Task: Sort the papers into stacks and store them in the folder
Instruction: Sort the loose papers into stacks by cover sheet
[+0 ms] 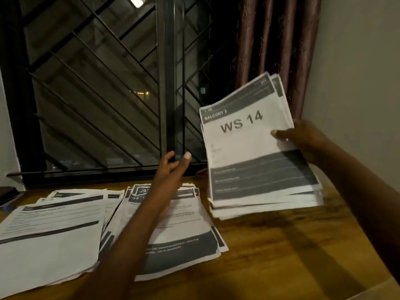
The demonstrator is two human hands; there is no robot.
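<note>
My right hand (303, 137) grips a thick bundle of papers (255, 152) by its right edge, thumb on the top sheet, which reads "WS 14". The bundle is tilted up, its lower edge near the wooden table (281, 245). My left hand (173, 163) hovers empty above the table with fingers loosely spread, just left of the bundle. Below my left forearm lies a middle stack of printed sheets (184, 230). A second stack (54, 234) lies further left. No folder shows clearly.
A barred window (108, 83) runs along the back of the table, with a curtain (277, 40) at the right and a wall beside it. A dark flat object (7, 193) sits at the far left edge.
</note>
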